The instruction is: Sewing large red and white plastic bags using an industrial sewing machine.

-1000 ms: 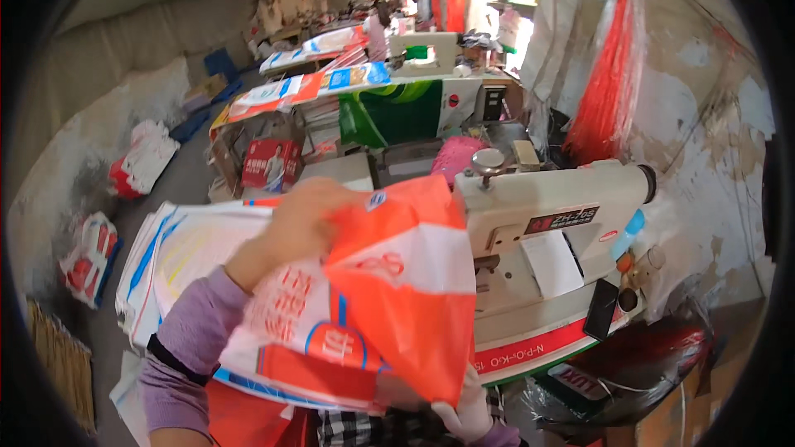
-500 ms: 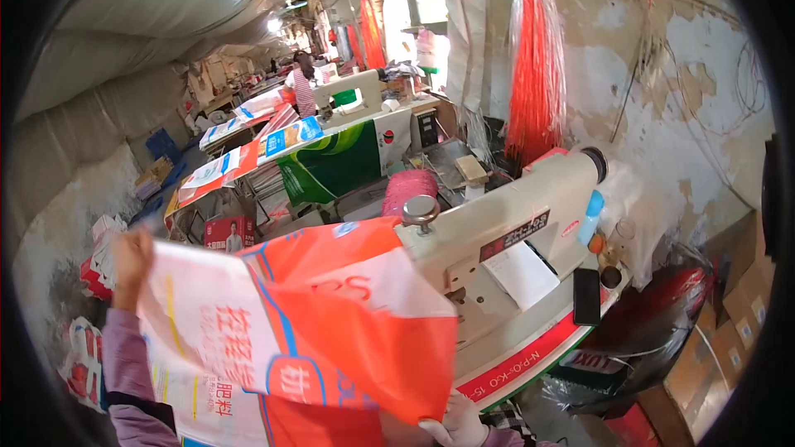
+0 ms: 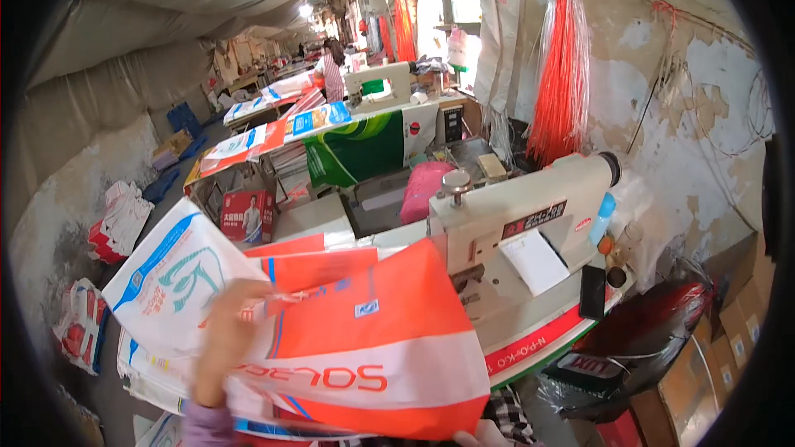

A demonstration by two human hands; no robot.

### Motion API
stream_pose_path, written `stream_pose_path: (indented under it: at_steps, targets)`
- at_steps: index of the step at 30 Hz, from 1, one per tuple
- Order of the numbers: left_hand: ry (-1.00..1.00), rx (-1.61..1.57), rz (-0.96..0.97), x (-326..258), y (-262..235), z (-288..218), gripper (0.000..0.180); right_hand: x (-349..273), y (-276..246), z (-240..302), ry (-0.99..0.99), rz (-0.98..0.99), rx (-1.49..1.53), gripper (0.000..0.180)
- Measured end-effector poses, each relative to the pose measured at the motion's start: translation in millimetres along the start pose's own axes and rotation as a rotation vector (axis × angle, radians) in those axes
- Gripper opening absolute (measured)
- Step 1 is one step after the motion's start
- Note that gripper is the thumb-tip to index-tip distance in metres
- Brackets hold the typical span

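Note:
A large orange and white woven sack [image 3: 356, 314] spreads across the front of the sewing machine [image 3: 513, 207], its printed face up and its surface creased. My left hand [image 3: 228, 335] is over the sack's left part, smeared by motion, so its fingers cannot be made out. At the bottom edge my right hand [image 3: 479, 434] is closed on the sack's near right corner and mostly cut off by the frame. A white sack [image 3: 182, 261] with blue and teal print lies to the left, and more sacks [image 3: 137, 364] are under it.
On the machine table rest a white notepad [image 3: 532, 263] and a black phone [image 3: 592, 292]. Pink thread [image 3: 425, 190] sits behind the machine. Red strands [image 3: 561, 74] hang on the wall. Cardboard boxes [image 3: 691, 364] stand at the right. Farther off, a person [image 3: 333, 70] is beside another sewing machine [image 3: 381, 83].
My left hand has swung from the far left toward the middle and nearer. The orange sack has turned over, showing another face, and the white sack at left is uncovered. The view has shifted.

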State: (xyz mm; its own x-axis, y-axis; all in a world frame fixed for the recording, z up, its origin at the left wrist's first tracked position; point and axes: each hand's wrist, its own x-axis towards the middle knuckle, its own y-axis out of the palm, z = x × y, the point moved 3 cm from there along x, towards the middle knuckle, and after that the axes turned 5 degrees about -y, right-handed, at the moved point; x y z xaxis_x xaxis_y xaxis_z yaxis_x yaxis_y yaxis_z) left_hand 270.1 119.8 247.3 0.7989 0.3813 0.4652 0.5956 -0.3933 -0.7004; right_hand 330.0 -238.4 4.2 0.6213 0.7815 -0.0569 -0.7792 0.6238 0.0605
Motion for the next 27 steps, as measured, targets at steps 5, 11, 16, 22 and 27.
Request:
stream_pose_path:
  at_steps: [5,11,16,22,27]
  targets:
    - [0.42,-0.347,0.746,-44.2,247.6,-160.2,0.034,8.7,10.1,2.8,0.134,0.275,-0.472,0.043]
    - [-0.823,-1.171,0.088,-35.1,388.5,132.0,0.05,0.8,-0.4,-44.4,0.034,0.234,-0.345,0.039]
    - [-0.728,-1.158,0.198,2.4,354.3,118.9,0.061,1.9,-11.0,-47.3,0.064,0.034,-0.009,0.042]
    - [-0.295,-0.628,0.725,19.1,327.7,60.2,0.08,0.3,-27.3,-23.0,-0.023,0.035,-0.178,0.046]
    - [0.13,0.154,0.762,-12.9,343.9,43.8,0.101,2.8,-26.3,7.9,-0.216,0.115,-0.413,0.053]
